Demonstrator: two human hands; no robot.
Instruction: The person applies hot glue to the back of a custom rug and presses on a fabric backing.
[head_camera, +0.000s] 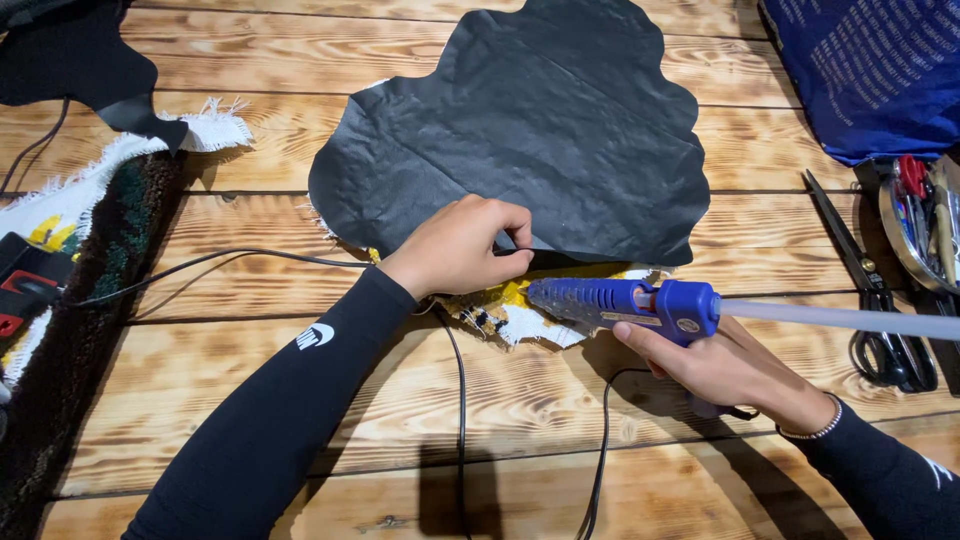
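Note:
A black backing sheet (530, 120) with a wavy outline lies over a tufted rug piece whose white and yellow edge (520, 315) shows at the bottom. My left hand (462, 245) pinches the sheet's lower edge and lifts it slightly. My right hand (725, 365) grips a blue glue gun (625, 300) lying sideways, its nozzle pointing left under the lifted edge. A clear glue stick (840, 318) juts out of the gun's back to the right.
The wooden plank table (300, 350) carries black cables (460, 400) near the front. Black scissors (870, 285) lie at right beside a round tin of tools (925, 220) and a blue bag (870, 70). Another dark rug piece (70, 300) lies at left.

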